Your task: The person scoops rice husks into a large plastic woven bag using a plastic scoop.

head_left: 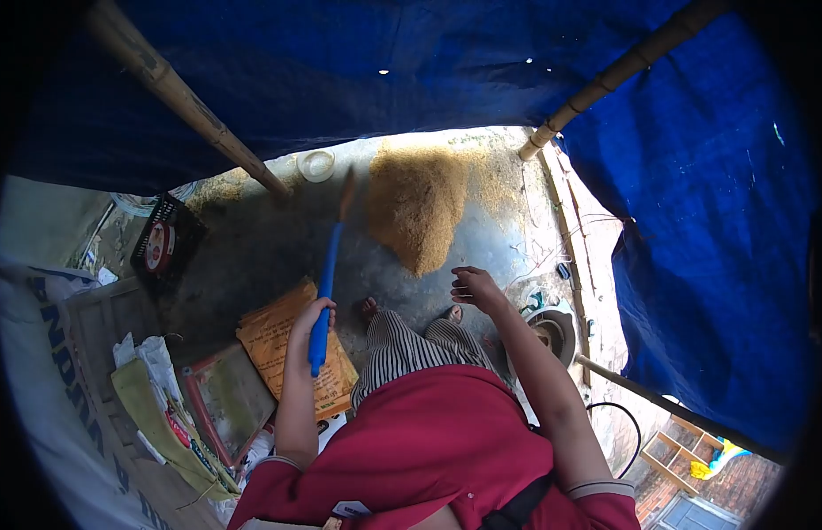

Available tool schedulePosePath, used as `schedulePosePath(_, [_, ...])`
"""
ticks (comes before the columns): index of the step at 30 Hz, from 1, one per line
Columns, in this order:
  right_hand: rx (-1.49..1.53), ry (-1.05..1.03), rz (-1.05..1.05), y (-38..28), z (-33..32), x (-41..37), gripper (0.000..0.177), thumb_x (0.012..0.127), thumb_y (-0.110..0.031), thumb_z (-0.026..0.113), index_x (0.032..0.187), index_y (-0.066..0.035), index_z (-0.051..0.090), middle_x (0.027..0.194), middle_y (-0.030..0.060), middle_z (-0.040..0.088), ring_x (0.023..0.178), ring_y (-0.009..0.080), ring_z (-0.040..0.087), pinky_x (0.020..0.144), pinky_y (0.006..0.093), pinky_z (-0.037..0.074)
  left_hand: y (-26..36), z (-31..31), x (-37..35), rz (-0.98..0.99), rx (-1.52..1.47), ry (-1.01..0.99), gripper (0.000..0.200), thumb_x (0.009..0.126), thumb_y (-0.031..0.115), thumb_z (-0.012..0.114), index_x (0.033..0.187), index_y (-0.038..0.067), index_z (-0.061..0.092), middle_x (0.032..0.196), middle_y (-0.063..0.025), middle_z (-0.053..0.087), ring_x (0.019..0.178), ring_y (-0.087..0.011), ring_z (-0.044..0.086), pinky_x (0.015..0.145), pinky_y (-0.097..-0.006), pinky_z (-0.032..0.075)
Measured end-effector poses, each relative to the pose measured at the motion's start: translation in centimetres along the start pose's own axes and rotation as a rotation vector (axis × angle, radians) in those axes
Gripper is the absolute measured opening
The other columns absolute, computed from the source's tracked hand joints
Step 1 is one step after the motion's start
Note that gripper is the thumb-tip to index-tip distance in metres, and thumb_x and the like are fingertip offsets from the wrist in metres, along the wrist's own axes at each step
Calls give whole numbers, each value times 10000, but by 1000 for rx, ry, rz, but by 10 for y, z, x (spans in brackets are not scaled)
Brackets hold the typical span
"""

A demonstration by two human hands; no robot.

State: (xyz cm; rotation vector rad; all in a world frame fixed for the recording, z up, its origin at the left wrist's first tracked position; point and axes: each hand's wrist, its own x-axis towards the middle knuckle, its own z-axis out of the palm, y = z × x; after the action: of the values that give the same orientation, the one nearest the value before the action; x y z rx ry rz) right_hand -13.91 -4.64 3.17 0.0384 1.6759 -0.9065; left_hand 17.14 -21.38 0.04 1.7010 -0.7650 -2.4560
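My left hand (315, 316) is wrapped round the blue handle of a long tool (329, 269). The tool points away from me, and its narrow brown end hangs over the floor; whether that end is a blade or bristles I cannot make out. My right hand (471, 287) hovers over the floor with its fingers apart and nothing in it. Beyond my feet, nearest to the right hand, a heap of golden-brown grain or husks (420, 203) spreads over the concrete floor (278, 225).
Bamboo poles (190, 102) hold up a blue tarp (340, 71). To the left lie a black crate (168, 230), an orange printed sheet (278, 340) and folded sacks (163, 424). A pale round dish (316, 165) sits far off. At right stands a round basin-like thing (552, 331).
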Motion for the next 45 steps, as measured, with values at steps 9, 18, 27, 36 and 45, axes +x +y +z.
schedulePosePath(9, [-1,17,-1,19,2,-9,319,841,-151,437,1121,-8,492,873,125,537,686,210,581,613,326,532,-20,9,92,-70,20,30,134,703,153,553,716,35,491,574,-68,515,469,-168,513,461,-276,441])
schedulePosePath(18, [-52,13,10,18,10,0,302,853,-158,419,1112,-36,515,831,116,551,692,202,585,603,314,530,-11,14,-23,-67,-239,-260,111,755,145,528,767,38,504,605,-17,520,454,-80,485,404,-201,408])
schedulePosePath(27, [-183,-30,8,15,24,-6,314,862,-187,426,1134,-49,500,851,103,538,721,201,573,655,320,511,-25,-16,24,41,-224,114,100,740,105,516,773,28,460,590,-57,501,472,-133,492,429,-240,415])
schedulePosePath(36, [-235,-88,24,17,39,-9,325,862,-186,421,1148,-48,489,884,114,535,774,202,566,680,319,506,-59,36,68,-18,-397,136,105,703,73,511,763,21,443,579,-78,463,464,-191,506,410,-300,436])
schedulePosePath(45, [-285,-120,17,25,43,-7,328,861,-189,425,1148,-45,487,885,122,532,771,209,568,690,332,511,-34,51,-14,94,-440,-50,117,734,135,543,721,31,491,580,-41,498,448,-124,490,402,-232,412])
